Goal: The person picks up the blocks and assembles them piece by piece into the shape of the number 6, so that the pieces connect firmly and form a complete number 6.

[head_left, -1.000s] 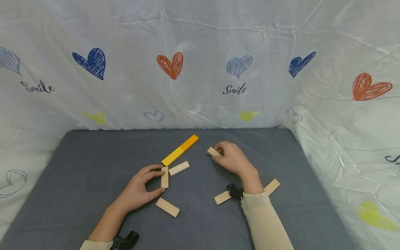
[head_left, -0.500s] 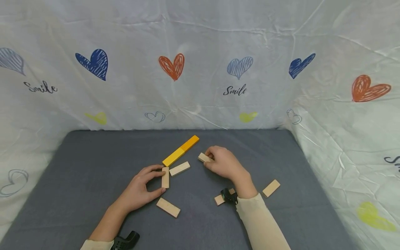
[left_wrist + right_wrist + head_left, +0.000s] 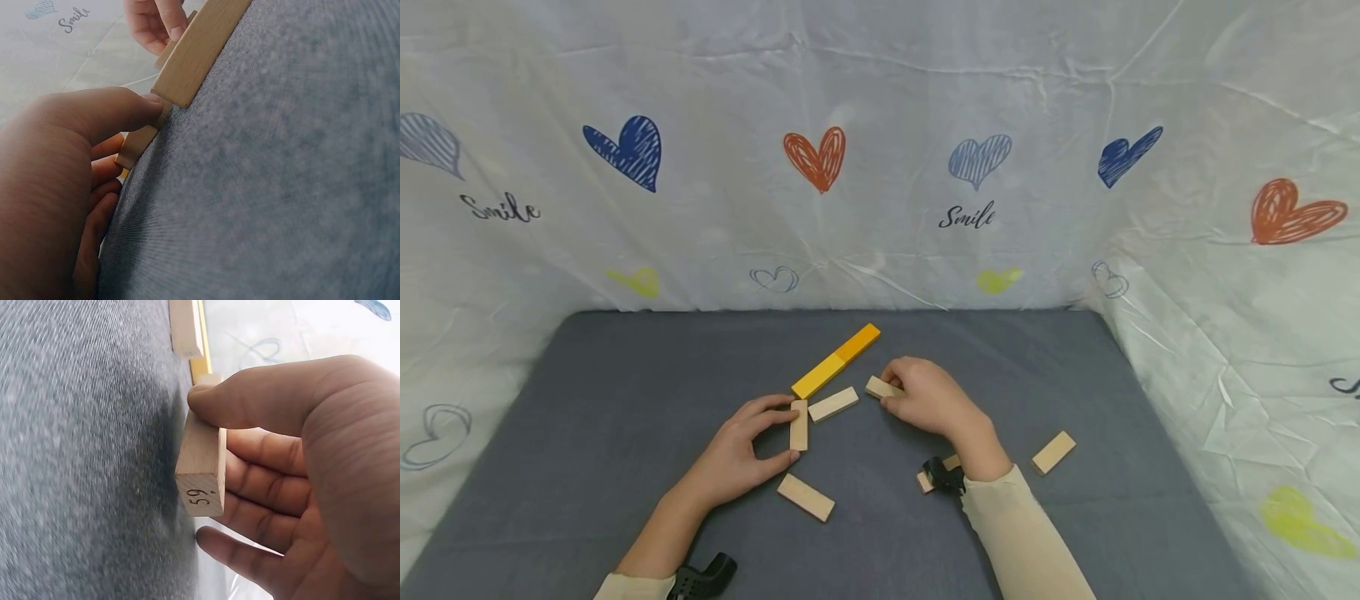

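On the grey fabric-covered table [image 3: 587, 400], the left hand [image 3: 733, 454] pinches a plain rectangular wooden block [image 3: 798, 425] between thumb and fingertips; this upright-lying block sits near the middle of the surface, and the left wrist view shows the thumb pressed on its end. The right hand [image 3: 925, 398] has its fingers curled round a second plain wooden block, marked "59" on its end [image 3: 201, 464], carried just above or against the cloth slightly toward the far edge from the middle; whether it touches the surface cannot be told. Between the two hands lies a third plain wooden block [image 3: 832, 403], slanted, its near end just beside the left hand's block. Beyond it, toward the far edge, a yellow and orange pair of blocks [image 3: 837, 360] lies end to end in a diagonal line. Unplaced pieces: one plain block [image 3: 806, 497] toward the near edge below the left hand, one partly hidden behind the right wrist [image 3: 927, 480], and one further toward the right edge [image 3: 1053, 452]. Judgement: the arrangement appears under way, with a coloured line laid and plain blocks gathering beside it; three loose pieces remain untouched.
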{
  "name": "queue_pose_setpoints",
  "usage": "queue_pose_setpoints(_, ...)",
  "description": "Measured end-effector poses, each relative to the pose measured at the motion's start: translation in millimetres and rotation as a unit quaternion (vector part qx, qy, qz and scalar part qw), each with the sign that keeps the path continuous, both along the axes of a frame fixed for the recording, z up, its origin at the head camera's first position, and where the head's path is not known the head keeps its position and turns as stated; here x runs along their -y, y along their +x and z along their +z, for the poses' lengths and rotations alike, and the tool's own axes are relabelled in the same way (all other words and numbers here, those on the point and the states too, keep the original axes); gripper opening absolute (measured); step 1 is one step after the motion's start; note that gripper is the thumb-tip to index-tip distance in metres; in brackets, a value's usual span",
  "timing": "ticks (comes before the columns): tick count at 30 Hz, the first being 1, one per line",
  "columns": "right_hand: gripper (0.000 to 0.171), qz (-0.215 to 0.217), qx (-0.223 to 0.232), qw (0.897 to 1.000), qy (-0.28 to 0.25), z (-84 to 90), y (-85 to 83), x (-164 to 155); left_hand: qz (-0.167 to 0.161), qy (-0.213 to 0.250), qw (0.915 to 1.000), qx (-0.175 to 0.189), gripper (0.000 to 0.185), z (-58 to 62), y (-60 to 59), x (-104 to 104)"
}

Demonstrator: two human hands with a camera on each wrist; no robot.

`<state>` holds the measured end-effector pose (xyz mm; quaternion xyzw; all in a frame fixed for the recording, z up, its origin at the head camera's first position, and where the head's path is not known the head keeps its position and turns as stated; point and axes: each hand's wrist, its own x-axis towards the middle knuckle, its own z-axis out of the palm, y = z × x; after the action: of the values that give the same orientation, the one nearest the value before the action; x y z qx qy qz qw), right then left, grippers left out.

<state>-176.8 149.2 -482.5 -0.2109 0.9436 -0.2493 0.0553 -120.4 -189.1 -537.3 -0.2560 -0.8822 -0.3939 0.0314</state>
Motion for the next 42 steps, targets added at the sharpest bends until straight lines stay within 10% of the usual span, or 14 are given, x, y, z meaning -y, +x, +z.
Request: queue_pose_setpoints(42,0.033,0.043,0.007,0.999,0.014,1.2,-4.2,6.9,-0.007,-0.005,1.0,-0.003,0.058,-0.7,-1.4,0.5)
